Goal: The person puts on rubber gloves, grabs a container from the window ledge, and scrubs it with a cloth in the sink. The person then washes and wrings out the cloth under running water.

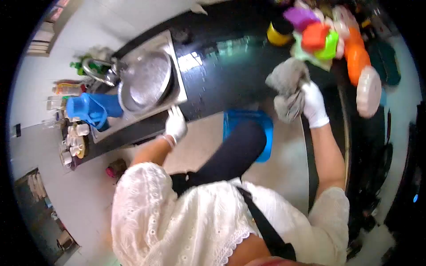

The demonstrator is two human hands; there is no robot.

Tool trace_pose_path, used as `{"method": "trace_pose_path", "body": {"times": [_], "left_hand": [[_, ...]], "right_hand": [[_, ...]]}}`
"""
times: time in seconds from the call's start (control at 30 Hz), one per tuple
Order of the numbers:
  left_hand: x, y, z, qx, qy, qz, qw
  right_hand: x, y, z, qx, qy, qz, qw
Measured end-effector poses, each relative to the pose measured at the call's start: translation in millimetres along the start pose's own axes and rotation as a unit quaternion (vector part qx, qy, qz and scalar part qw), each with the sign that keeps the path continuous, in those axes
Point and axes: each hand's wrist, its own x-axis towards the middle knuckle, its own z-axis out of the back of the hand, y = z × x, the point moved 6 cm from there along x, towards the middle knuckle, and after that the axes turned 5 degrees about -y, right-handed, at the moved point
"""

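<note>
A crumpled grey cloth is held in my right hand, which wears a white glove, over the right part of the black counter. My left hand, also gloved in white, rests at the front edge of the sink with its fingers stretched out and nothing in it. A large round metal pan lies in the sink, below and beside the curved faucet. Wet, shiny patches show on the counter between the sink and the cloth.
A blue jug stands left of the sink, near several cups. Purple, red and green items, a yellow container and an orange object are at the back right. A blue stool is below the counter.
</note>
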Motion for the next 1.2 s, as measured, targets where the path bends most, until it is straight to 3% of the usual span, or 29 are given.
{"method": "trace_pose_path", "body": {"times": [0.07,0.13,0.17,0.2,0.27,0.3,0.33,0.37,0.4,0.43,0.47,0.5,0.53,0.57,0.6,0.7,0.73,0.8,0.87,0.9,0.97,1.0,1.03,1.07,1.17,1.2], "left_hand": [[-30,-22,-43,-0.098,0.047,0.042,0.993],[-7,-29,-32,-0.09,0.037,0.075,0.992],[-6,-26,-35,-0.139,0.026,0.092,0.986],[1,-22,-42,-0.063,0.058,0.073,0.994],[-24,-5,-43,-0.245,0.052,0.128,0.96],[-39,3,-42,-0.261,0.095,0.123,0.953],[-4,-20,-46,-0.251,0.166,0.162,0.94],[65,-8,-28,-0.244,0.252,0.123,0.929],[66,-6,-21,-0.235,0.319,0.071,0.916],[66,-13,-25,-0.353,0.2,0.12,0.906],[72,-32,-33,-0.206,0.134,-0.082,0.966],[43,-26,57,-0.467,0.042,0.088,0.879],[53,-40,18,-0.737,0.011,0.194,0.647],[17,-54,101,-0.856,0.042,0.257,0.447],[14,-57,155,-0.902,0.024,0.147,0.405],[-10,-59,309,-0.933,-0.032,0.045,0.354],[-20,-66,375,-0.954,-0.026,-0.083,0.288],[-32,-60,375,-0.897,-0.106,-0.023,0.428],[-46,-44,387,-0.902,-0.098,0.005,0.419],[-48,-34,382,-0.909,-0.07,0.037,0.41],[-70,-1,396,-0.892,-0.107,0.096,0.428],[-87,21,413,-0.839,-0.118,0.1,0.522],[-95,34,427,-0.819,-0.199,0.093,0.531],[-107,47,441,-0.793,-0.281,0.083,0.534],[-131,67,455,-0.845,-0.244,0.093,0.467],[-134,66,456,-0.889,-0.198,0.072,0.406]], "right_hand": [[-26,37,-19,-0.054,0.023,-0.05,0.997],[16,51,-34,0.022,0.07,-0.075,0.994],[9,60,-45,0.071,0.051,-0.073,0.994],[-4,66,-59,0.115,0.03,-0.078,0.99],[-49,57,-75,0.198,-0.048,-0.067,0.977],[-81,62,-91,0.21,-0.072,-0.065,0.973],[17,58,-58,0.228,-0.07,-0.13,0.962],[102,52,-60,0.231,-0.067,-0.158,0.958],[103,50,-64,0.235,-0.069,-0.166,0.955],[97,61,-65,0.25,-0.068,-0.177,0.949],[80,66,-67,0.265,-0.067,-0.188,0.943],[62,75,-70,0.273,-0.06,-0.198,0.94],[46,82,-74,0.272,-0.043,-0.192,0.942],[26,98,-82,0.262,-0.041,-0.184,0.946],[22,110,-93,0.257,-0.039,-0.182,0.948],[8,138,-123,0.204,-0.005,-0.186,0.961],[1,153,-138,0.183,0.031,-0.18,0.966],[-11,176,-155,0.07,0.07,-0.136,0.986],[-18,212,-166,0.084,0.133,-0.139,0.978],[-18,226,-166,0.06,0.137,-0.145,0.978],[-16,250,-163,-0.003,0.128,-0.131,0.983],[-22,280,-169,-0.093,0.146,-0.059,0.983],[-20,286,-167,-0.114,0.158,-0.036,0.98],[-17,287,-168,-0.137,0.169,-0.009,0.976],[-13,295,-185,-0.113,0.127,0.034,0.985],[-9,287,-190,-0.067,0.123,0.029,0.99]]}}
